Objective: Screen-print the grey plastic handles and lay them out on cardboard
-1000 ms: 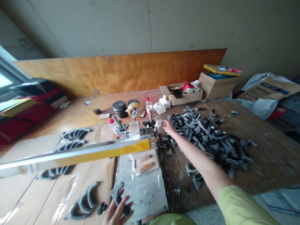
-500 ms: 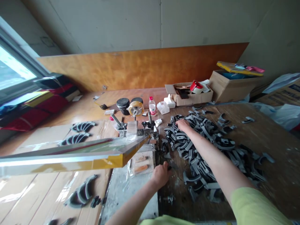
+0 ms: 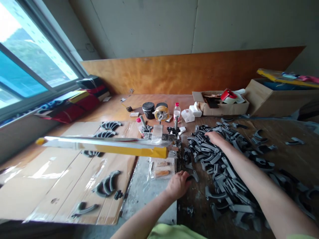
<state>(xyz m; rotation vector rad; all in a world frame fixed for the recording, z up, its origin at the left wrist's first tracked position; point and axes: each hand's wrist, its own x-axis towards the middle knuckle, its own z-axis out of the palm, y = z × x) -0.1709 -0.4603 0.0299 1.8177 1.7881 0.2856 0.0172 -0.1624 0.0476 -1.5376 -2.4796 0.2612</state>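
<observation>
My left hand [image 3: 178,184] is closed over the right edge of a grey metal base plate [image 3: 147,192]. Its fingers grip a curved grey plastic part [image 3: 193,176], which sticks out to the right. Farther right, my right hand [image 3: 214,137] reaches into a big pile of similar grey parts [image 3: 230,172]. Its fingers look drawn together at the pile's upper left; the parts partly hide the fingertips. Over the base plate hangs a flat frame with yellow-taped edges [image 3: 139,151], attached to a clamp fixture [image 3: 161,134]. Orange-brown pieces [image 3: 161,173] lie under clear film on the plate.
Cardboard [image 3: 62,179] on the left bears rows of curved grey parts [image 3: 107,184]. Behind the fixture stand a black tub [image 3: 149,111], a tape roll [image 3: 161,114] and a red-capped bottle [image 3: 176,113]. Open cardboard boxes [image 3: 224,109] sit at the back right.
The view has swung left, so the table and pile appear farther right. The taped frame looks higher and more level. The grey part in my left hand shows more; my right hand stays at the pile.
</observation>
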